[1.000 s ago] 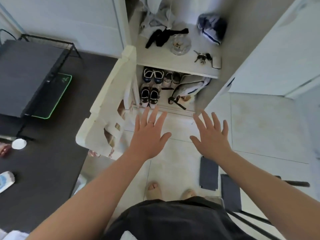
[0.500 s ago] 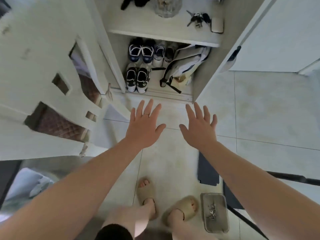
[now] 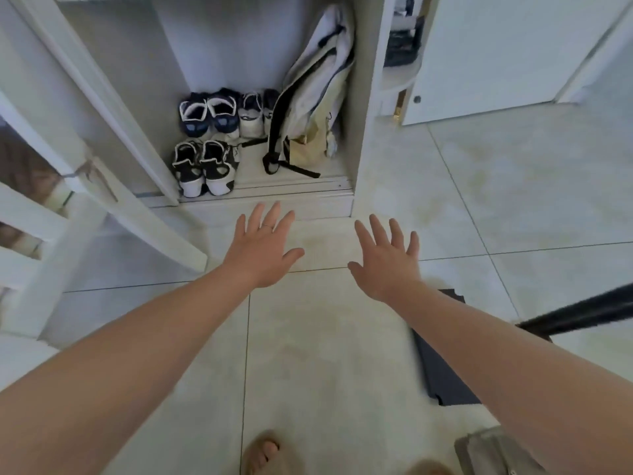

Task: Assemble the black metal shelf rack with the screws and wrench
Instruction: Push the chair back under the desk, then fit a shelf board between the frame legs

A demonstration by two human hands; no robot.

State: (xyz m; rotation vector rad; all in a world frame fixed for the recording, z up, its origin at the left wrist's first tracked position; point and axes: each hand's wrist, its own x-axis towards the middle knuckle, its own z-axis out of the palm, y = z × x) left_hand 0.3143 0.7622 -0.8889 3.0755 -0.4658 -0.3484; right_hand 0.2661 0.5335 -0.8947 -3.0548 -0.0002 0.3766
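My left hand (image 3: 262, 250) and my right hand (image 3: 387, 260) are stretched out side by side above the pale tiled floor, palms down, fingers spread, holding nothing. A black metal tube of the rack (image 3: 579, 313) lies at the right edge of the view. A flat dark panel (image 3: 442, 375) rests on the floor under my right forearm. The corner of a grey tray (image 3: 493, 450) shows at the bottom right, its contents hidden. No wrench is in sight.
An open white cabinet (image 3: 363, 108) ahead holds several pairs of shoes (image 3: 209, 142) and a pale backpack (image 3: 315, 97). A white slatted frame (image 3: 58, 214) leans at the left. A white door (image 3: 496, 53) stands at the right. My sandalled foot (image 3: 265, 452) is at the bottom.
The view has dropped lower and closer to the floor and cabinet base. Both hands stay spread and empty. The upper shelf has left the frame; the tray has slid to the bottom right corner.
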